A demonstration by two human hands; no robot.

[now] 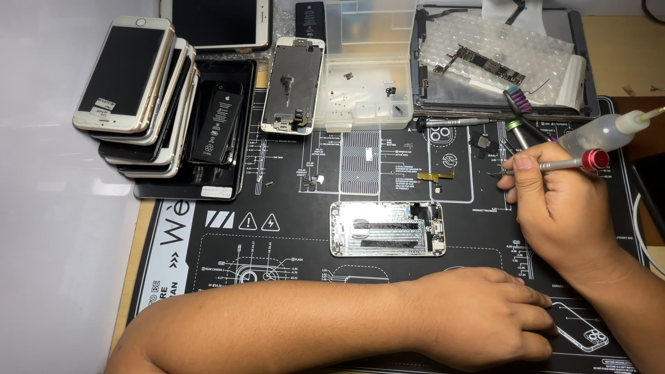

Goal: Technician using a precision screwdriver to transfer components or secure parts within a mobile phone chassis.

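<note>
An opened silver phone housing (386,228) lies face up in the middle of the black repair mat (291,235). My right hand (554,211) is to its right, gripping a small screwdriver with a red cap (578,163), whose tip points left over the mat. My left hand (485,315) rests flat on the mat just below the housing, forearm stretched across the front edge, holding nothing. A small gold flex part (436,176) lies above the housing.
A stack of phones (138,90) and a loose battery (218,125) sit at the back left. A detached screen assembly (292,86), a clear parts box (365,69), a tray with a circuit board (488,66), a squeeze bottle (603,131) and more screwdrivers (457,122) line the back.
</note>
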